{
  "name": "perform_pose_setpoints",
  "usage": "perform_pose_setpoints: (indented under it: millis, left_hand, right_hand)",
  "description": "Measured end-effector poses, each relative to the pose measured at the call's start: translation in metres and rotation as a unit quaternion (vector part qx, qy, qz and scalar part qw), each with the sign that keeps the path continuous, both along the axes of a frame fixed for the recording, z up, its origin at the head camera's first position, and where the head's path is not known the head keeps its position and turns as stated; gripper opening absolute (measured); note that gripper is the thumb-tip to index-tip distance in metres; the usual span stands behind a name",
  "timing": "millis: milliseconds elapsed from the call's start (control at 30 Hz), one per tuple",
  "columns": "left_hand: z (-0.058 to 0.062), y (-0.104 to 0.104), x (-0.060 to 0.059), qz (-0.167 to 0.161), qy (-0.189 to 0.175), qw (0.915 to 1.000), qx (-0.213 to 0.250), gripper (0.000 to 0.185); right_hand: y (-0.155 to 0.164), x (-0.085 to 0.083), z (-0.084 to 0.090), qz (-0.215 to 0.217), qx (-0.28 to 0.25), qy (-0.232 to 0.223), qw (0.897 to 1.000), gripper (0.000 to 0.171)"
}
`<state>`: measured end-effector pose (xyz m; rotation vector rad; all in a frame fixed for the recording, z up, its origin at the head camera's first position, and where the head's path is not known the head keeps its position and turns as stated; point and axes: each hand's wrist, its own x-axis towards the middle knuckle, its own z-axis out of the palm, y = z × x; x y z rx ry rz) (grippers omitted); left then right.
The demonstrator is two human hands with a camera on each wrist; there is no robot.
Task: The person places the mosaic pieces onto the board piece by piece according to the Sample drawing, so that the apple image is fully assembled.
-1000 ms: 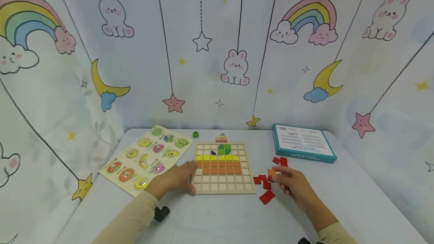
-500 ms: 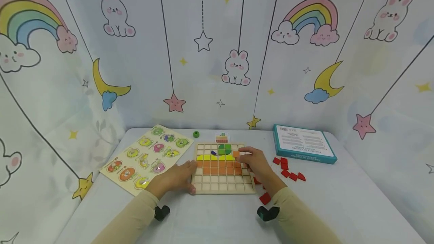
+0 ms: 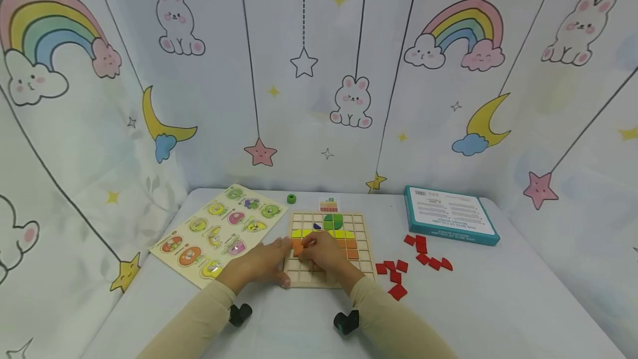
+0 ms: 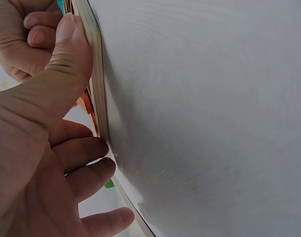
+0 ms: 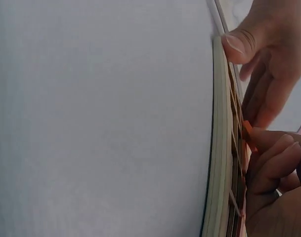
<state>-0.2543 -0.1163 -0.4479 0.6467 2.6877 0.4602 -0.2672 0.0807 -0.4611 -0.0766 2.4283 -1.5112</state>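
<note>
A wooden grid board (image 3: 366,254) lies flat in the head view, with green, yellow and orange tiles and a small dark blue piece (image 3: 317,226) in its cells. My left hand (image 3: 266,262) lies along the board's left side; in the left wrist view its thumb (image 4: 73,54) touches the board's edge and its fingers are spread. Over the board, my right hand (image 3: 329,254) pinches an orange square tile (image 5: 249,134) between thumb and fingertip. That tile is tilted at the left part of the orange rows, and my right hand hides several cells.
Several red pieces (image 3: 397,292) lie right of the board. A small picture card (image 3: 329,204) and a green ring (image 3: 291,199) are behind it. A fruit puzzle board (image 3: 158,246) lies at the left, a teal-edged box (image 3: 451,215) at the back right.
My right hand has carried the orange tile from beside the red pieces, over the board's right side, to its left part. My left hand has stayed at the board's left edge.
</note>
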Motion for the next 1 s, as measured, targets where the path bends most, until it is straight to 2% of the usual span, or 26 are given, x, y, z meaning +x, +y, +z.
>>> perform_pose_setpoints:
  millis: [100, 200, 500, 633, 800, 900, 1000]
  left_hand:
    - [0.001, 0.001, 0.000, -0.001, -0.001, 1.0000, -0.009, 0.105]
    - [0.001, 0.002, 0.000, -0.003, 0.000, 0.9999, -0.016, 0.106]
    - [0.001, 0.003, -0.001, -0.003, 0.003, 0.9999, -0.016, 0.107]
    - [0.001, 0.004, -0.002, -0.006, 0.003, 0.9998, -0.017, 0.107]
    - [0.003, 0.004, -0.001, -0.005, -0.001, 0.9998, -0.021, 0.107]
    - [0.003, 0.003, 0.000, 0.001, -0.003, 0.9998, -0.017, 0.106]
    - [0.001, 0.002, 0.000, 0.003, -0.004, 0.9999, -0.010, 0.106]
  right_hand:
    - [-0.006, 0.002, -0.001, 0.001, 0.058, 0.031, 0.998, 0.026]
    - [-0.009, 0.004, -0.001, 0.001, 0.082, 0.043, 0.996, 0.027]
    - [-0.010, 0.004, -0.003, 0.010, 0.085, 0.049, 0.995, 0.027]
    - [0.004, 0.004, 0.001, -0.002, 0.078, 0.045, 0.996, 0.029]
    - [0.058, 0.009, 0.014, -0.039, 0.018, 0.045, 0.998, 0.034]
    - [0.108, 0.017, 0.022, -0.086, -0.031, 0.021, 0.996, 0.041]
    - [0.167, 0.029, 0.027, -0.133, -0.085, -0.008, 0.987, 0.049]
